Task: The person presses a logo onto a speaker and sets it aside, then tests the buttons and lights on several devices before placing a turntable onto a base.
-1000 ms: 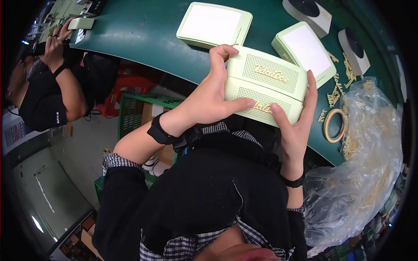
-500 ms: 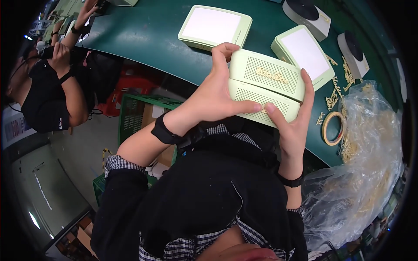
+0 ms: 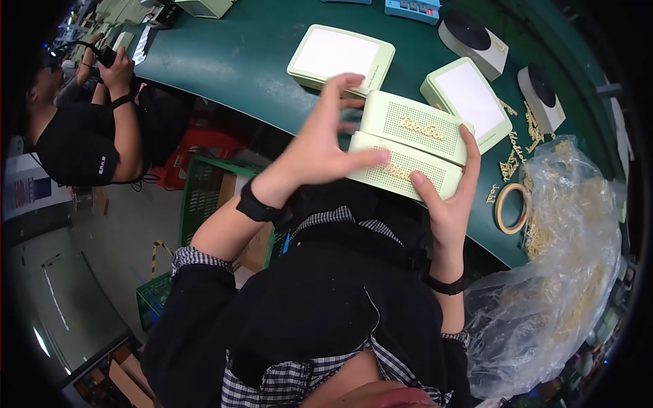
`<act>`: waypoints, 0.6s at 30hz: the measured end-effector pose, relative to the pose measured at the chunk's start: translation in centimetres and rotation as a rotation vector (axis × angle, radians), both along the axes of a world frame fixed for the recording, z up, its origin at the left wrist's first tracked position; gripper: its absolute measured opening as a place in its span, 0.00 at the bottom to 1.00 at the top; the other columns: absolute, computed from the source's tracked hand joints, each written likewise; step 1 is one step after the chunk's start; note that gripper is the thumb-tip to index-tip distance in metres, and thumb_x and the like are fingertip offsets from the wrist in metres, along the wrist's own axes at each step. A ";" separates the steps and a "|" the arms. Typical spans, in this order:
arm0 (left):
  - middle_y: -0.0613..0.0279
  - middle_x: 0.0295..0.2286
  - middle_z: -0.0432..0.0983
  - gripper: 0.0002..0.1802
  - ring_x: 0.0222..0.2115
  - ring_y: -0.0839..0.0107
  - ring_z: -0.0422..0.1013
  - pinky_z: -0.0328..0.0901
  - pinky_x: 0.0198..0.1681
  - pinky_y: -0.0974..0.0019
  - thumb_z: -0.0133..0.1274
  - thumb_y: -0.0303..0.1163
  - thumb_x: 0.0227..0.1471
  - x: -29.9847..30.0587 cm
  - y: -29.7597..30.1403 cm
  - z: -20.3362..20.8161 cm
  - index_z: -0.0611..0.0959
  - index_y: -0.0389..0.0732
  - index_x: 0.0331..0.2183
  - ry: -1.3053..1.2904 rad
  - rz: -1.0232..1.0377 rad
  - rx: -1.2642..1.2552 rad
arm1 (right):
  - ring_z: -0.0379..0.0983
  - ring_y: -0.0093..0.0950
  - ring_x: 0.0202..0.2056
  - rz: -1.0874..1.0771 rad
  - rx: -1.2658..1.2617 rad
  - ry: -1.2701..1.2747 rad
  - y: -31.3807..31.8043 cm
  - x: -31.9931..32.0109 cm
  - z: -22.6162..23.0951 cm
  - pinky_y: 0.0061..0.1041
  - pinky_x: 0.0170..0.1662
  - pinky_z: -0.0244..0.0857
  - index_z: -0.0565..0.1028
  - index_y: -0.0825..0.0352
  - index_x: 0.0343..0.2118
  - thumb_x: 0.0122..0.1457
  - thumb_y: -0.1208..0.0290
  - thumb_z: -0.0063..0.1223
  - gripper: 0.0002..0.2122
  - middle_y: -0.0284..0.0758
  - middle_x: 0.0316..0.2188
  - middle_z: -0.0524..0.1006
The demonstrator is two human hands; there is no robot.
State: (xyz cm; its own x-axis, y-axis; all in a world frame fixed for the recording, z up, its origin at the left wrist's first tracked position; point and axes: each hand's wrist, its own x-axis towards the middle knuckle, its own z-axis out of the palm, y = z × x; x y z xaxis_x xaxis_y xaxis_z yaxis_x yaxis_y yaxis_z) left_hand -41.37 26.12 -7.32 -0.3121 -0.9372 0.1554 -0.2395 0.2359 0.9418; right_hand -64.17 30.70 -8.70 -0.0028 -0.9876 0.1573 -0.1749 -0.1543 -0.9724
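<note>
Two light green speaker boxes lie one against the other in front of me, both with perforated fronts and raised gold script lettering. My right hand (image 3: 450, 204) clasps their right ends, fingers along the side of the upper speaker (image 3: 415, 122) and thumb on the front of the lower speaker (image 3: 432, 178). At the left end, my left hand (image 3: 316, 146) has its fingers spread and slightly blurred, away from the upper speaker. Its thumb lies over the lower speaker's front, near the lettering; whether it presses there I cannot tell.
Two green boxes with white tops, one left (image 3: 340, 54) and one right (image 3: 469, 98), sit on the green table (image 3: 224, 64). Beyond are round-topped white devices (image 3: 476, 41). Gold lettering pieces, a tape roll (image 3: 511, 209) and a plastic bag (image 3: 564, 272) lie right. A co-worker (image 3: 81, 136) sits left.
My left hand has loosened from the speakers' left end, its fingers spreading and shifting left. More of the lower lettering shows. My right hand keeps its hold. The whole view has shifted slightly.
</note>
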 end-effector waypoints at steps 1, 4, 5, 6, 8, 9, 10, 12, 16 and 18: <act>0.46 0.58 0.57 0.51 0.61 0.55 0.54 0.51 0.63 0.52 0.65 0.44 0.45 1.1 -1.1 0.7 0.54 0.40 0.62 -0.051 0.033 -0.038 | 0.64 0.36 0.56 -0.033 0.001 0.016 0.1 0.1 0.0 0.33 0.59 0.59 0.53 0.67 0.64 0.49 0.74 0.63 0.39 0.47 0.56 0.64; 0.49 0.59 0.59 0.44 0.61 0.53 0.56 0.52 0.62 0.49 0.61 0.46 0.49 4.4 -4.5 0.2 0.59 0.44 0.62 -0.465 0.043 -0.298 | 0.61 0.37 0.57 -0.046 0.009 -0.011 0.3 0.4 0.1 0.35 0.60 0.56 0.56 0.66 0.63 0.48 0.70 0.66 0.39 0.44 0.55 0.60; 0.51 0.60 0.58 0.41 0.61 0.53 0.56 0.53 0.62 0.47 0.58 0.45 0.52 5.4 -5.9 -0.4 0.61 0.47 0.62 -0.837 0.023 -0.514 | 0.59 0.38 0.57 -0.045 0.013 -0.028 0.2 0.4 0.1 0.36 0.61 0.55 0.58 0.66 0.62 0.47 0.68 0.67 0.40 0.43 0.54 0.59; 0.54 0.62 0.57 0.38 0.62 0.52 0.55 0.53 0.62 0.45 0.56 0.45 0.54 6.1 -7.3 -0.9 0.63 0.50 0.63 -1.210 0.001 -0.727 | 0.59 0.38 0.57 -0.043 0.007 -0.026 0.1 0.3 0.1 0.36 0.61 0.55 0.58 0.66 0.62 0.47 0.68 0.67 0.40 0.43 0.54 0.59; 0.55 0.62 0.57 0.37 0.62 0.52 0.55 0.53 0.62 0.45 0.55 0.45 0.55 6.8 -10.1 -1.7 0.63 0.52 0.63 -1.210 0.007 -0.725 | 0.63 0.36 0.56 -0.012 -0.016 0.047 0.2 0.2 -0.3 0.34 0.59 0.59 0.55 0.67 0.63 0.49 0.71 0.65 0.39 0.46 0.54 0.63; 0.56 0.62 0.57 0.36 0.62 0.51 0.54 0.53 0.62 0.44 0.54 0.45 0.55 7.0 -11.3 -1.9 0.62 0.54 0.63 -1.213 0.009 -0.720 | 0.65 0.35 0.55 0.000 -0.028 0.083 0.2 0.2 -0.3 0.33 0.58 0.61 0.54 0.68 0.63 0.51 0.72 0.63 0.39 0.47 0.54 0.66; 0.56 0.62 0.58 0.36 0.63 0.50 0.53 0.52 0.62 0.44 0.54 0.45 0.56 6.6 -11.9 -1.6 0.62 0.56 0.63 -1.215 0.007 -0.716 | 0.65 0.35 0.55 -0.011 -0.031 0.085 0.3 0.1 -0.3 0.33 0.58 0.61 0.54 0.68 0.63 0.51 0.72 0.63 0.39 0.47 0.54 0.66; 0.55 0.61 0.59 0.35 0.62 0.51 0.55 0.54 0.61 0.45 0.54 0.47 0.55 5.7 -12.6 -1.2 0.64 0.54 0.62 -1.176 0.055 -0.767 | 0.65 0.36 0.55 -0.032 -0.021 0.065 0.3 0.1 -0.1 0.33 0.58 0.61 0.54 0.68 0.64 0.50 0.72 0.64 0.39 0.47 0.55 0.66; 0.48 0.57 0.65 0.38 0.58 0.50 0.61 0.60 0.57 0.56 0.57 0.49 0.53 -0.3 -10.2 3.2 0.66 0.43 0.61 -0.442 -0.225 -0.499 | 0.67 0.36 0.55 -0.054 -0.034 -0.160 1.0 0.9 0.7 0.32 0.57 0.62 0.54 0.68 0.64 0.48 0.72 0.67 0.41 0.46 0.54 0.67; 0.48 0.54 0.68 0.38 0.54 0.50 0.66 0.63 0.54 0.58 0.58 0.49 0.51 -2.2 -7.2 4.0 0.69 0.40 0.59 -0.495 -0.362 -0.421 | 0.67 0.35 0.55 -0.029 -0.042 -0.270 1.7 1.0 1.2 0.32 0.57 0.63 0.54 0.68 0.64 0.47 0.73 0.67 0.42 0.46 0.54 0.68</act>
